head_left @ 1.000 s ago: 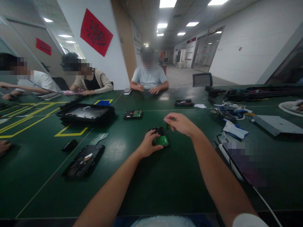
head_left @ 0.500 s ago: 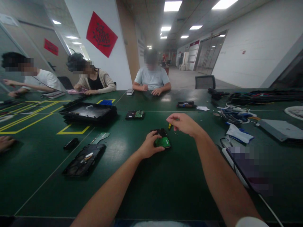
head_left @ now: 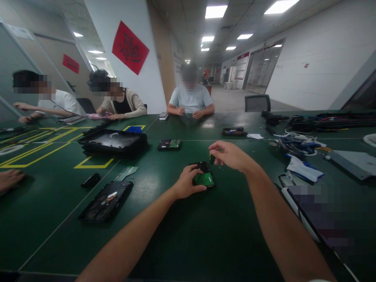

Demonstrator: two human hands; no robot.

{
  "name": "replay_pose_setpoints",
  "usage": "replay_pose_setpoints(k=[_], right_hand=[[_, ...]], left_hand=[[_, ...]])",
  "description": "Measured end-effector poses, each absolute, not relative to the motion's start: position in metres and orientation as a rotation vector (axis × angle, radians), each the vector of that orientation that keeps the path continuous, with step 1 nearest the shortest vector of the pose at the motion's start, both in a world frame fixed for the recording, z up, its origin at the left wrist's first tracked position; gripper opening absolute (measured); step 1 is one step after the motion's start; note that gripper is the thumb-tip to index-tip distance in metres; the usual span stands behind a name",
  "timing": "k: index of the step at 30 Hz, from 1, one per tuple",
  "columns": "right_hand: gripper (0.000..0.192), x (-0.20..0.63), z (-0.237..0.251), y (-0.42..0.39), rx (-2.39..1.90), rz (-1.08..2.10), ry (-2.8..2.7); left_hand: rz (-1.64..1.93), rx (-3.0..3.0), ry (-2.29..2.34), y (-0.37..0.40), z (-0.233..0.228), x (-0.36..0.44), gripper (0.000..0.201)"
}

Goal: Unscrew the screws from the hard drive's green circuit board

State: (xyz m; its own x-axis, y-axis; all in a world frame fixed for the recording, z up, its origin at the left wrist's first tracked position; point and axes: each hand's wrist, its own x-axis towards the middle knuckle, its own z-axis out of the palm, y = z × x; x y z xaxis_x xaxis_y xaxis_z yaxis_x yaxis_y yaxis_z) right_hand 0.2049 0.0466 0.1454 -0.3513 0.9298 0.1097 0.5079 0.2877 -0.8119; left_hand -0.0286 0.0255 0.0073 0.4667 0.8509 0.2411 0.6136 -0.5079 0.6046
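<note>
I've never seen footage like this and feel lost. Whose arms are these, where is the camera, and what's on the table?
The camera sits on a person's head, looking forward and down, so the two bare arms are that person's own. The left hand holds down a small hard drive with a green circuit board. The right hand pinches a small tool just above it. On the green table also lie an opened drive, a black tray, another drive and cables. Three other people sit across the table.

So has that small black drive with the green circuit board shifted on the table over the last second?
No. The small black drive with the green board keeps its spot relative to the second drive behind it; only the camera moved.
</note>
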Motion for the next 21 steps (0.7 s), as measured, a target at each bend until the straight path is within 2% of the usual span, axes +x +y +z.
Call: replay_pose_setpoints(k=[3, 9, 17, 21], right_hand=[[0.018, 0.2025, 0.1453, 0.0471, -1.292, 0.955, -1.942], [0.026, 0.2046, 0.1488, 0.046, -1.229, 0.903, -2.047], [0.023, 0.2086, 0.1501, 0.045, -1.297, 0.939, -2.019], [0.029, 0.2091, 0.1492, 0.0465, -1.263, 0.878, -2.082]], left_hand=[[0.754, 2.274, 1.234, 0.0273, 0.0044, -0.0296, 0.066], [0.784, 2.254, 1.236, 0.0256, -0.0005, -0.0295, 0.066], [0.809, 2.27, 1.216, 0.0237, -0.0022, -0.0301, 0.065], [0.811, 2.269, 1.216, 0.0239, -0.0033, -0.0299, 0.066]])
